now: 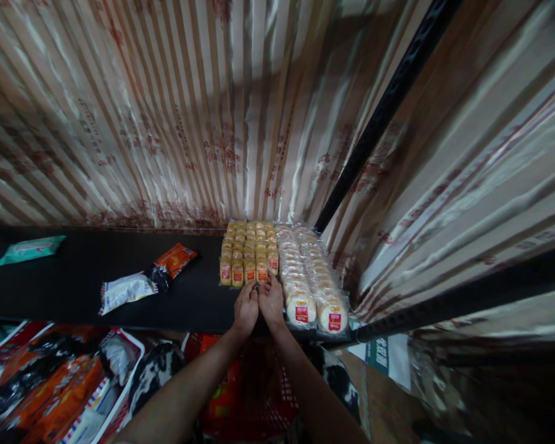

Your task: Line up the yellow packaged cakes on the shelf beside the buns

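Observation:
Rows of small yellow snack packs [250, 251] with red labels stand on the black shelf [78, 277]. My left hand [246, 307] is at their front edge with its fingers bent together. Beside it, nearly touching, my right hand [271, 302] has its fingers closed against the front packs. What either hand pinches is hidden by the fingers. Just right of my right hand, two rows of round white crackers [300, 310] in clear wrappers run back toward the wall.
On the shelf's left lie a white packet [127, 291], an orange packet [178, 260] and a green packet [31, 249]. Below stands a basket [132, 370] of orange packets. A black post [374, 135] rises at the right, before striped sheeting [189, 111].

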Tool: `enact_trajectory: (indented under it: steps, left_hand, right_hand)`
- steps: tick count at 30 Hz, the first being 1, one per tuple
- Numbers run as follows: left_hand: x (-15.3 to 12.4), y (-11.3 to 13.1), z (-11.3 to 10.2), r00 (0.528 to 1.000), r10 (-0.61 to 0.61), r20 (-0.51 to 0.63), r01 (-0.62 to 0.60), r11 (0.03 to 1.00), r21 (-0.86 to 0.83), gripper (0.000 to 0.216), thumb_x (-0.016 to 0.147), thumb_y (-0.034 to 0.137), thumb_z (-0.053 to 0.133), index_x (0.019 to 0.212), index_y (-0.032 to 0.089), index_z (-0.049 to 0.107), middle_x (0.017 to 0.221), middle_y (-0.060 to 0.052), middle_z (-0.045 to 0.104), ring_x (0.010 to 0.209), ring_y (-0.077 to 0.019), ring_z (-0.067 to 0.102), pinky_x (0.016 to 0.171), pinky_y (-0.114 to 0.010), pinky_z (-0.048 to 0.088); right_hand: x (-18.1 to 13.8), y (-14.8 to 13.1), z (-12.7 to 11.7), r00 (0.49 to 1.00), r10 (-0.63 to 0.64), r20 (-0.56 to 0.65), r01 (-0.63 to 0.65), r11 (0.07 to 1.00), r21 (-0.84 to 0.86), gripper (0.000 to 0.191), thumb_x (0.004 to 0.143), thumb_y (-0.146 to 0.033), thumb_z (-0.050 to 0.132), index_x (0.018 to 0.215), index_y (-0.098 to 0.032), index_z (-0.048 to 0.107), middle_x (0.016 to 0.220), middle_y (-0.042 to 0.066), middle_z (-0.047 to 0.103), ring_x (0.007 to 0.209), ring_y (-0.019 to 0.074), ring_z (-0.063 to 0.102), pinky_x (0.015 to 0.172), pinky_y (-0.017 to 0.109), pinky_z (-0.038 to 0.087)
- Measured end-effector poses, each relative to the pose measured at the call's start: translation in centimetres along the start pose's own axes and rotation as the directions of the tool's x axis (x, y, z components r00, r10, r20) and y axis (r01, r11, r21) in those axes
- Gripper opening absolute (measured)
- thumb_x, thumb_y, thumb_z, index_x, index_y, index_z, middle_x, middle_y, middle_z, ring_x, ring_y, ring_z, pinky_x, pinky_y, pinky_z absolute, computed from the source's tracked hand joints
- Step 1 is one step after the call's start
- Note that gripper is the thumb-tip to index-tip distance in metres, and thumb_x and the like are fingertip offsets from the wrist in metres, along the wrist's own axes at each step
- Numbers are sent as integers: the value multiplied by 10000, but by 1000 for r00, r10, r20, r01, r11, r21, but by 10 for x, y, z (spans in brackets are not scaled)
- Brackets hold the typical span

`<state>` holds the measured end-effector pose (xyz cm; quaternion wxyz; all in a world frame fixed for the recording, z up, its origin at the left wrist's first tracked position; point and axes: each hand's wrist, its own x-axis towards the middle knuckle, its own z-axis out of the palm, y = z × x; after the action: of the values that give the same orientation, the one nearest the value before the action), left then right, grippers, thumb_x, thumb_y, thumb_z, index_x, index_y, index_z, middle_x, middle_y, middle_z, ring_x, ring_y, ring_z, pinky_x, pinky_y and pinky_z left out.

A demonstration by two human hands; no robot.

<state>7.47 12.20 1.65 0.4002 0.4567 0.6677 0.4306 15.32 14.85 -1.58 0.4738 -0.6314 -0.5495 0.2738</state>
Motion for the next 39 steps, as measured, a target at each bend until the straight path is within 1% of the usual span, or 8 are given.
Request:
enact_trajectory:
  steps: [7, 10, 16, 22, 25, 29, 33, 39]
  left_hand:
    - [0, -2, 0, 999, 34, -1, -34, 999, 20, 355, 808, 129, 424, 1086, 150, 644, 1204, -69, 619, 1140, -170, 542, 1037, -300, 364]
    - [-1, -3, -2, 994, 86, -64, -83, 995, 53, 328, 809, 134, 422, 1046, 166, 646, 1153, -68, 639, 1104, -172, 558, 1019, -324, 385]
    - [-3, -9, -13, 952, 220, -215, -190, 970, 153, 316, 809, 130, 395, 1045, 170, 602, 1097, -90, 592, 1051, -177, 550, 985, -342, 413]
    - [5, -22, -21, 877, 260, -405, -171, 955, 242, 516, 737, 112, 436, 1252, 135, 448, 1314, -134, 395, 1266, -229, 350, 1088, -391, 282]
    - [12, -30, -23, 893, 237, -383, -147, 957, 248, 556, 745, 107, 417, 1299, 136, 404, 1359, -138, 374, 1292, -240, 322, 1099, -411, 258]
    - [17, -35, -26, 907, 257, -333, -165, 946, 281, 508, 779, 126, 386, 1284, 132, 444, 1346, -133, 421, 1275, -240, 350, 1098, -421, 260]
    - [18, -37, -29, 909, 281, -309, -183, 933, 310, 470, 792, 139, 380, 1248, 139, 494, 1345, -126, 429, 1266, -239, 364, 1091, -427, 272]
    - [17, -39, -28, 897, 304, -322, -194, 924, 330, 454, 795, 138, 380, 1229, 138, 514, 1323, -126, 440, 1248, -240, 379, 1088, -422, 285]
  right_hand:
    - [-3, 5, 3, 999, -15, -32, 18, 995, 101, 529, 762, -178, 426, 1290, -142, 431, 1121, 130, 574, 842, 175, 636, 817, 361, 522]
    - [-8, 7, 5, 997, -58, -58, 64, 993, 99, 539, 754, -154, 424, 1294, -156, 414, 1144, 130, 541, 864, 173, 624, 818, 362, 523]
    - [-20, 8, 5, 976, -195, -93, 189, 979, -71, 530, 732, -111, 395, 1257, -145, 462, 1217, 166, 445, 822, 171, 586, 853, 402, 501]
    - [-26, 15, 8, 950, -299, -84, 270, 929, -255, 587, 712, -99, 400, 1298, -106, 435, 1247, 175, 428, 1190, 281, 402, 1006, 506, 368]
    - [-25, 17, 13, 951, -293, -96, 266, 938, -224, 584, 726, -99, 387, 1308, -101, 427, 1245, 180, 413, 1188, 276, 402, 981, 487, 405]
    - [-24, 19, 17, 953, -287, -98, 271, 950, -152, 570, 753, -97, 360, 1319, -121, 424, 1249, 166, 396, 1156, 239, 439, 912, 399, 481]
    - [-21, 20, 16, 946, -312, -84, 290, 935, -203, 560, 731, -93, 382, 1283, -115, 472, 1221, 160, 429, 1169, 253, 424, 987, 443, 417]
    - [-22, 19, 17, 960, -273, -64, 252, 940, -229, 543, 730, -100, 388, 1262, -87, 499, 1266, 182, 405, 1174, 268, 421, 1006, 452, 393]
